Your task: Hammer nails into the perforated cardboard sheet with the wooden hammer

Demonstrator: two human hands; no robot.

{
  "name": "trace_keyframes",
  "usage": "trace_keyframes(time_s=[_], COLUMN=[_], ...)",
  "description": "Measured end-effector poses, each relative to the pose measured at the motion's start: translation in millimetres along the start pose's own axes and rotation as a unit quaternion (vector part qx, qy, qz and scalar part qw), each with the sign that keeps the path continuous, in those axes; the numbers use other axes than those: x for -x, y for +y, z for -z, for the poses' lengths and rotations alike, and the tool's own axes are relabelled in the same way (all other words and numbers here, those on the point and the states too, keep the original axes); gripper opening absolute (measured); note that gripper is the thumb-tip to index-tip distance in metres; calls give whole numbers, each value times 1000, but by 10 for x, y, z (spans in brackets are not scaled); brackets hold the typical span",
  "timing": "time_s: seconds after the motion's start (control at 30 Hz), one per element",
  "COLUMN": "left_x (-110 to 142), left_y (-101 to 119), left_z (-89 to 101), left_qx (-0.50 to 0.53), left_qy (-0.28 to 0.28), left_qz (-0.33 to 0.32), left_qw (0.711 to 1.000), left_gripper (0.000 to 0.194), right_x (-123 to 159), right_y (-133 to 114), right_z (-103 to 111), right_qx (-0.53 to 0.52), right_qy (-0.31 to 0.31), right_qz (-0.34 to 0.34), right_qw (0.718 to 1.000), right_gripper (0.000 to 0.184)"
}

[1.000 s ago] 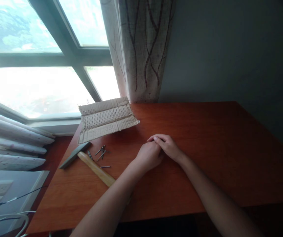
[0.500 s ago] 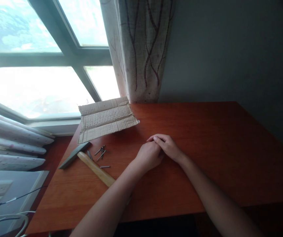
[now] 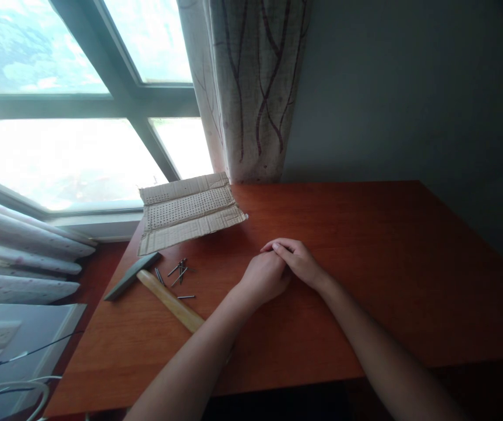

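Wooden hammer handle (image 3: 172, 301) could get knocked by left forearm (image 3: 198, 351); right hand (image 3: 302, 261) closed over left hand (image 3: 263, 276), left grip can't tell.

Forearms bare, angled inward to meet. Left hand (image 3: 263, 276) back upward, fingers mostly hidden. Right hand (image 3: 300, 261) touching it, folded together at the fingertip end, right thumb on top.

Glare through window (image 3: 58, 158) at left, panes blown out; wall (image 3: 387, 99) dim, right corners dark.
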State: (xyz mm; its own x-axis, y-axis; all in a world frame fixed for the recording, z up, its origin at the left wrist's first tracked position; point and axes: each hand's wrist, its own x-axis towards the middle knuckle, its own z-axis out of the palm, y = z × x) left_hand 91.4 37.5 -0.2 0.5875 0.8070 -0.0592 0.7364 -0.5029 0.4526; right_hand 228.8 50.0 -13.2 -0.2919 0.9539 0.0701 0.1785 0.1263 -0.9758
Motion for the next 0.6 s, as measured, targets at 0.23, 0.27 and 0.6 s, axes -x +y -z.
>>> trace_keyframes(time_s=[0.23,0.27,0.6], left_x=[3,3,-3], left_y=[5,6,-11], left_z=[16,15,-15], left_qx=[4,4,2], left_qy=[-2,-3,3], left_qz=[4,5,-2], left_qw=[1000,1000,1000], left_gripper=[31,31,31], right_x=[1,0,1], right_y=[22,24,19], right_z=[3,3,1], right_qx=[0,0,-1], right_qy=[-1,-2,-2], right_qz=[2,2,2], right_qw=[1000,1000,1000], right_gripper=[29,29,30])
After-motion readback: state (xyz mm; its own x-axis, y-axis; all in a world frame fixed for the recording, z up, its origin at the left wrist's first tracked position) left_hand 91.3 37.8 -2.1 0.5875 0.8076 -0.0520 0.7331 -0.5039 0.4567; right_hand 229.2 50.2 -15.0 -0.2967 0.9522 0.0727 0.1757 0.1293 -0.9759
